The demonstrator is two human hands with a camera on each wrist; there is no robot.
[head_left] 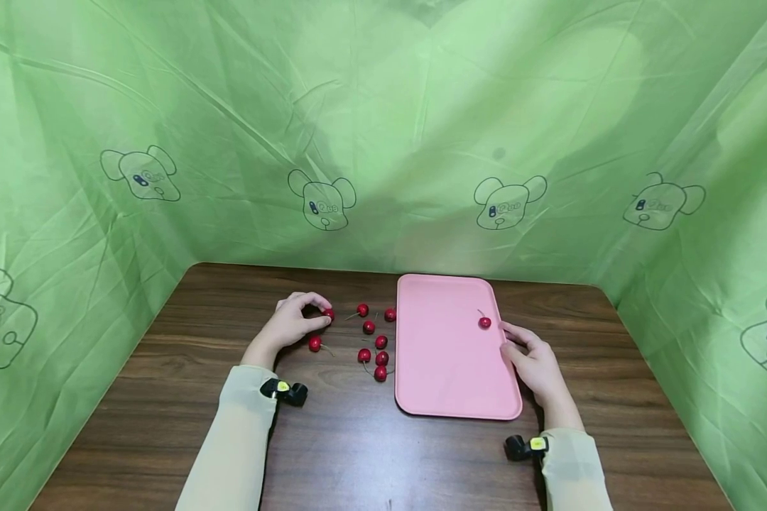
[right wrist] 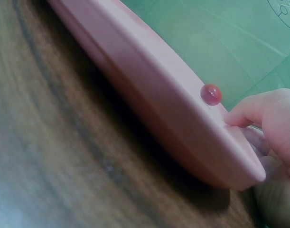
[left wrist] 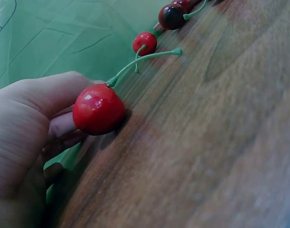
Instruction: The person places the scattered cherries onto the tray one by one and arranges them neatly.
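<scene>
My left hand (head_left: 294, 317) pinches a red cherry (head_left: 329, 314) between thumb and fingertips, low over the table's left part. Another cherry (head_left: 315, 343) with a green stem lies just below that hand. In the left wrist view, a large cherry (left wrist: 99, 110) with a curved green stem overlaps the fingertips of the left hand (left wrist: 21, 128). My right hand (head_left: 535, 363) grips the right edge of a pink tray (head_left: 450, 355). One cherry (head_left: 484, 322) sits on the tray near that edge. The right wrist view shows this cherry (right wrist: 211, 94) beside the gripping fingertips (right wrist: 234, 118).
Several stemmed cherries, among them one at the back (head_left: 362, 310) and one at the front (head_left: 380, 373), lie between the left hand and the tray. The brown wooden table (head_left: 332, 440) meets green cloth walls (head_left: 409, 234) at its back and sides.
</scene>
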